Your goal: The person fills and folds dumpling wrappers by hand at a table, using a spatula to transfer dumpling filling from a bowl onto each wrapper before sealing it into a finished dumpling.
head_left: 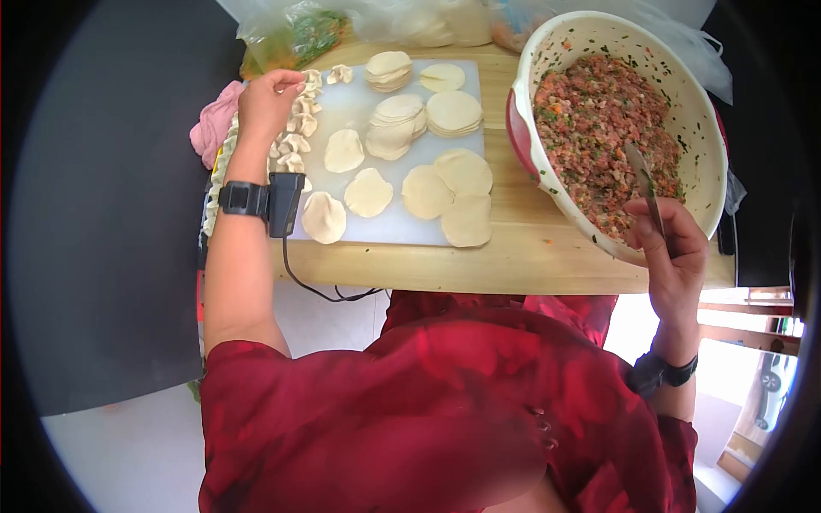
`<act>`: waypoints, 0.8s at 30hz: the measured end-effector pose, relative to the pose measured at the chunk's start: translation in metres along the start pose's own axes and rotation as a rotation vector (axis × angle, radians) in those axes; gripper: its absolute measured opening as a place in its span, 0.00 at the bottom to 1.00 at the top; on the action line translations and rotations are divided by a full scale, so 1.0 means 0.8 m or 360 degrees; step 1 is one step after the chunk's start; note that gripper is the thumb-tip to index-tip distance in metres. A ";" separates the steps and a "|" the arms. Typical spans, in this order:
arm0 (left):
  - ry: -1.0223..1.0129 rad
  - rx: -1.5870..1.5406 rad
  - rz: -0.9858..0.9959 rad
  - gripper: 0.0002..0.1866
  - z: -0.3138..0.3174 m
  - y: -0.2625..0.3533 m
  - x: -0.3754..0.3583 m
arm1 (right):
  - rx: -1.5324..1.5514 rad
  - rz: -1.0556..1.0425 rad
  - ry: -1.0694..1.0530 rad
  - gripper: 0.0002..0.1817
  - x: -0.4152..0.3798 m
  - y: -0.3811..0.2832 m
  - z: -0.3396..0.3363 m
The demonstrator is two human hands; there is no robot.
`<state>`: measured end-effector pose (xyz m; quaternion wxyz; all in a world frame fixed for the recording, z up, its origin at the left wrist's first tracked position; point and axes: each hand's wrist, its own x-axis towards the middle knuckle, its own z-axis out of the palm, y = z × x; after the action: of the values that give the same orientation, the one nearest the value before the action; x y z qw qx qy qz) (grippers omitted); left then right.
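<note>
At the upper left of the white cutting board [402, 227], my left hand [268, 104] is closed, fingertips pinched together beside the folded dumplings [301, 120]. Whatever is in that pinch, if anything, is hidden. My right hand [676, 256] grips a flat, narrow metal utensil [641, 175] over the near rim of a large white bowl [534, 141]. Its far end rests at the minced meat filling [599, 128], flecked with green and orange. Several round dough wrappers [369, 193] lie on the board, some singly, others in stacks [453, 113]. One wrapper [323, 217] near the left wrist looks partly lifted or folded.
Plastic bags [419, 21] line the back of the wooden table [547, 274], one holding greens [316, 34]. A pink cloth [215, 124] lies left of the board. From the device on my left wrist, a black cable [321, 295] hangs past the table's front edge.
</note>
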<state>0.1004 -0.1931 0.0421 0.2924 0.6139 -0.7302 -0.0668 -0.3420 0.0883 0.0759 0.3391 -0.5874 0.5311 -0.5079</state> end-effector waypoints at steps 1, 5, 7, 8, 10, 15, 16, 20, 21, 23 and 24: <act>-0.0049 -0.0061 -0.0015 0.09 -0.011 -0.010 -0.009 | -0.0014 0.0008 0.0024 0.07 -0.001 0.000 -0.001; -0.0010 -0.0286 -0.0095 0.11 -0.042 -0.015 -0.069 | -0.0057 0.0020 0.0060 0.07 -0.005 0.001 -0.006; -0.0030 -0.0146 -0.0101 0.11 -0.051 0.004 -0.107 | -0.0045 0.0023 0.0082 0.07 -0.005 0.004 -0.007; -0.0028 -0.0221 -0.0087 0.13 -0.050 0.010 -0.124 | -0.0049 0.0001 0.0073 0.07 -0.005 0.005 -0.008; -0.0024 -0.0295 -0.0076 0.15 -0.048 0.023 -0.150 | -0.0053 -0.0022 0.0062 0.07 -0.004 0.005 -0.008; -0.0065 -0.0093 0.0077 0.19 -0.038 0.019 -0.172 | -0.0100 -0.0008 0.0044 0.07 -0.004 0.002 -0.007; -0.0064 -0.0094 0.0078 0.19 -0.037 0.017 -0.174 | -0.0101 -0.0009 0.0045 0.07 -0.004 0.001 -0.007; 0.0031 -0.0109 0.0216 0.14 -0.035 0.004 -0.179 | -0.0124 0.0000 0.0065 0.07 -0.006 0.001 -0.006; 0.0092 -0.0120 0.0244 0.13 -0.036 0.003 -0.179 | -0.0143 0.0014 0.0071 0.07 -0.006 0.001 -0.007; 0.0074 -0.0065 0.0206 0.12 -0.043 0.004 -0.180 | -0.0137 0.0010 0.0063 0.07 -0.005 0.001 -0.007; 0.0061 -0.0006 0.0168 0.11 -0.046 0.005 -0.180 | -0.0127 0.0001 0.0052 0.07 -0.005 0.000 -0.008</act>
<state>0.1266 -0.0475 0.0241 0.3106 0.5752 -0.7556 -0.0410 -0.3475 0.0929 0.0764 0.3068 -0.5919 0.5566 -0.4957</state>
